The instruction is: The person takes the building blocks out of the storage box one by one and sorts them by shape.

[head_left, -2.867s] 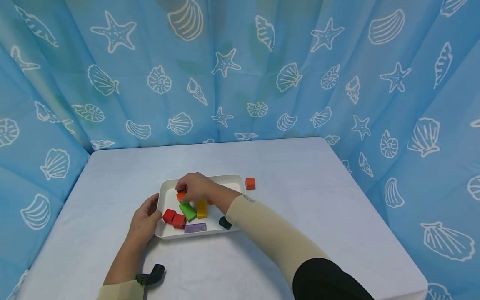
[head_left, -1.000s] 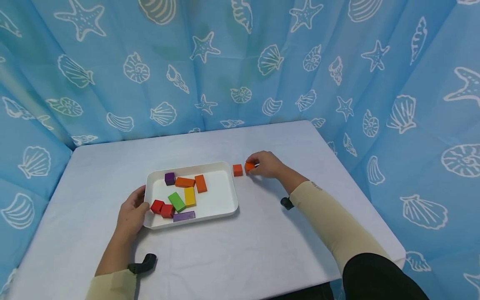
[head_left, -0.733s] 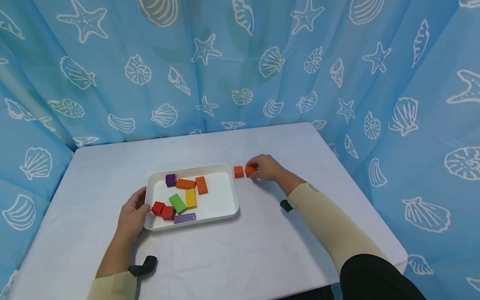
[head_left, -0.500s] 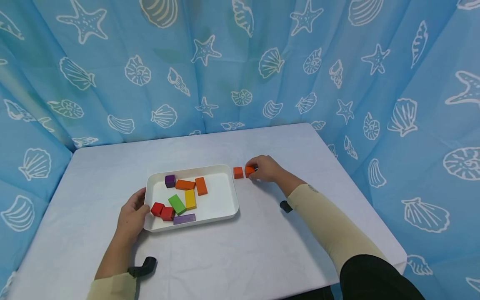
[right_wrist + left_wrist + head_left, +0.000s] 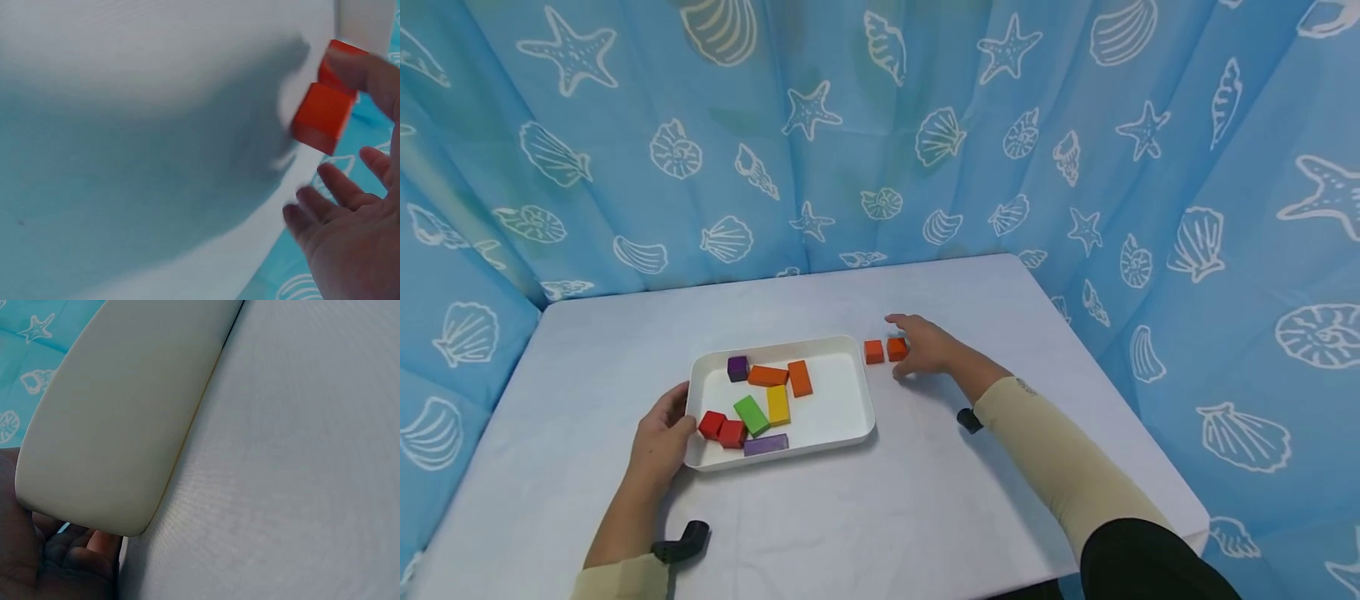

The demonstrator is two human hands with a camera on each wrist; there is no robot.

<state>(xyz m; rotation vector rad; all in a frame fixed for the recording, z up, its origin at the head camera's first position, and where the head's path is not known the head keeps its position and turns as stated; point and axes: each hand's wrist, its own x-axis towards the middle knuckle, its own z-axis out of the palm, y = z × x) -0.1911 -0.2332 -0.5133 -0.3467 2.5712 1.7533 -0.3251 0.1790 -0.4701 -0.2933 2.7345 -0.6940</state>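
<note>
My left hand grips the left end of a white tray; the left wrist view shows the tray's outer wall with curled fingers beside its corner. Right of the tray, two orange-red cubes stand in a row on the cloth: a left cube and a right cube, with a small gap between them in the head view. My right hand is spread beside the right cube, thumb and forefinger apart on either side of it. In the right wrist view the fingers stand away from the nearer cube.
Inside the tray lie a dark purple cube, two orange blocks, a yellow block, a green block, two red cubes and a light purple block. A shell-patterned blue curtain hangs behind the white-covered table.
My right hand carried an orange-red cube from the tray to beside the other cube, then opened its fingers and let go. The left hand stays on the tray.
</note>
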